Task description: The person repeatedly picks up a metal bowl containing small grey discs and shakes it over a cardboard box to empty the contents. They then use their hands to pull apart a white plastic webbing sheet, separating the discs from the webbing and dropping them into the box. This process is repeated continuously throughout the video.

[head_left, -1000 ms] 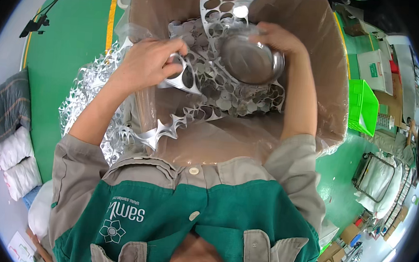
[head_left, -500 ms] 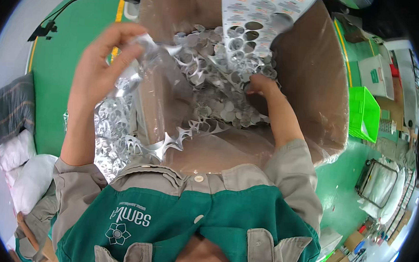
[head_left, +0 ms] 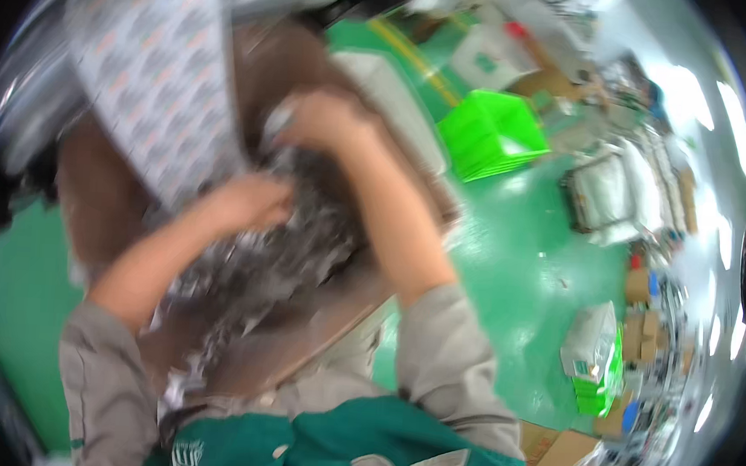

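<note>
Head view is blurry, as if the head is turning fast. Both hands are down inside a big brown cardboard box [head_left: 111, 191], because that is where the shiny stuff lies. The left hand [head_left: 251, 204] is curled into the silver scraps [head_left: 291, 249], gripping a bunch. The right hand [head_left: 324, 119] is bent over more scraps at the far side; I cannot tell if it pinches any. A flat sheet with punched round holes [head_left: 156, 83] leans up against the box wall. Green crates [head_left: 490, 133] sit well apart on the green floor [head_left: 507, 267].
</note>
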The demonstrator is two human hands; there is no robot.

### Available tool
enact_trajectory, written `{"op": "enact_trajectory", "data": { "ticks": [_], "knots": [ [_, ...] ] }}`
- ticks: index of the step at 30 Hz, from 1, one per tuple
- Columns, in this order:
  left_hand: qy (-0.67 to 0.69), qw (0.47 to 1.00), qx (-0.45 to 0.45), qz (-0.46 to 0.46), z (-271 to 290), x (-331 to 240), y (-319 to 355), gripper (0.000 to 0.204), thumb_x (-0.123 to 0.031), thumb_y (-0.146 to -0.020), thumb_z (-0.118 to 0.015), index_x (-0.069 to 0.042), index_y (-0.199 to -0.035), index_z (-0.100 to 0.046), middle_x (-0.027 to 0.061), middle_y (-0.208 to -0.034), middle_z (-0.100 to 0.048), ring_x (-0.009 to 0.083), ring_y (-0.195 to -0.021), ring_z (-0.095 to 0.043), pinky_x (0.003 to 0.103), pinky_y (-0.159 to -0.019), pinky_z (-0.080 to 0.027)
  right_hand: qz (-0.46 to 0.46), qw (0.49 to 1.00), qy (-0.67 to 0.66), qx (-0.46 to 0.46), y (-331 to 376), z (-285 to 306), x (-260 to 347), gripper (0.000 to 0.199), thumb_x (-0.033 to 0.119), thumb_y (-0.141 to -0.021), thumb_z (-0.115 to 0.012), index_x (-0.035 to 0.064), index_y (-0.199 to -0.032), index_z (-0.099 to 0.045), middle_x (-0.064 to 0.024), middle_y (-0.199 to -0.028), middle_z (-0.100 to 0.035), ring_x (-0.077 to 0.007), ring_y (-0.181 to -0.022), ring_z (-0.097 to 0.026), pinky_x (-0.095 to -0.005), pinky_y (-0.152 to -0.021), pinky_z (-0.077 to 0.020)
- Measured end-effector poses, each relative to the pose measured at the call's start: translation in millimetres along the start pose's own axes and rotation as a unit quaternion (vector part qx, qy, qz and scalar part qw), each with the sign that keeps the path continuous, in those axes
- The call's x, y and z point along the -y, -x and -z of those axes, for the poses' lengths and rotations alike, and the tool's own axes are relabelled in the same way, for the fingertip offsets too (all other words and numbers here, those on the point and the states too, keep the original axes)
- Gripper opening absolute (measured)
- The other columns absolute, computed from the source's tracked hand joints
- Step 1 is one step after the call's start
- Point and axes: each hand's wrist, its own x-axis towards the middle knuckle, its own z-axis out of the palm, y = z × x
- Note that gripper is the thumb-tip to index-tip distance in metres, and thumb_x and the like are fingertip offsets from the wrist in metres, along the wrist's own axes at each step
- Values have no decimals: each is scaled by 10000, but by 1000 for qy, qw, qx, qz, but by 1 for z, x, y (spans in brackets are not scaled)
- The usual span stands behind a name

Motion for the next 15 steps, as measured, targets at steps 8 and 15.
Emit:
{"op": "enact_trajectory", "data": {
  "ticks": [8, 15],
  "knots": [
    [273, 951, -82, 121, -270, 134, -129, 690, -190, -733, -664, -43, -1307, -311, 163, -1025, -563, 267, -809, -582, 419, -827, -467, 27, 995, -97, 6, 12, -64, -75, 485, 363, -607, -698, 23, -935, -588, -174, -872, -622, -340, -875, -596, -416, -745, -487],
    [420, 847, 82, 316, -301, 67, -103, 677, -238, -702, -703, 24, -1221, -357, 181, -1032, -561, 249, -853, -601, 298, -696, -496, 34, 980, -189, -49, 17, -55, -79, 490, 400, -634, -711, 14, -903, -575, -194, -879, -619, -346, -887, -592, -419, -756, -485]
  ]
}}
